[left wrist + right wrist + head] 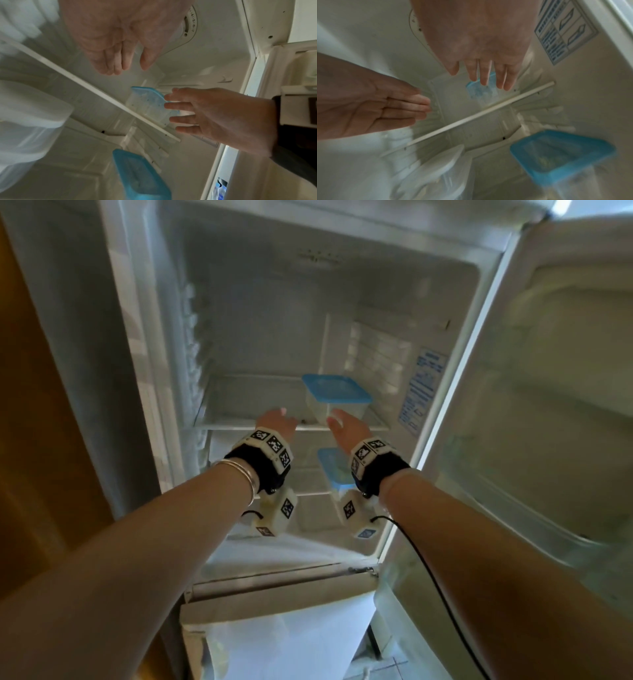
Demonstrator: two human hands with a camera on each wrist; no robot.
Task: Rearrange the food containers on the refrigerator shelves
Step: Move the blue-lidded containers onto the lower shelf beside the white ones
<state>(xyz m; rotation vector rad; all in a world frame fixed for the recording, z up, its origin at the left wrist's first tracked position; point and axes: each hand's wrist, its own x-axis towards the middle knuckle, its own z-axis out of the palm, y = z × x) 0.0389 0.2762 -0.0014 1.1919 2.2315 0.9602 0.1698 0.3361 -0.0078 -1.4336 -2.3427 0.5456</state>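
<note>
- While both bare forearms reach forward, the white refrigerator [164, 344] stands open, its door [555, 392] swung to the right and its pale interior filling the head view.
- Across that interior runs the upper clear shelf with a white front edge [246, 425]; a lower clear shelf [308, 493] sits beneath it.
- On the right part of the upper shelf rests a clear plastic food container with a blue lid [337, 398], upright and close to the front edge.
- On the lower shelf, directly below, stands a second clear container with a blue lid [334, 470], partly hidden behind the right wrist.
- At the left of the lower level, the wrist views show a blurred clear container with a white lid [29, 116]; its exact resting place cannot be told.
- On the right inner wall is a blue-printed label [419, 392].
- Near the shelf's front edge, the left hand [276, 424] hovers with fingers straight and together, holding nothing, left of the upper container.
- Beside that container's near corner, the right hand [346, 429] has its fingers extended and slightly spread, gripping nothing; whether the fingertips touch the container cannot be told.
- Both hands are apart, the container's near corner between them.
</note>
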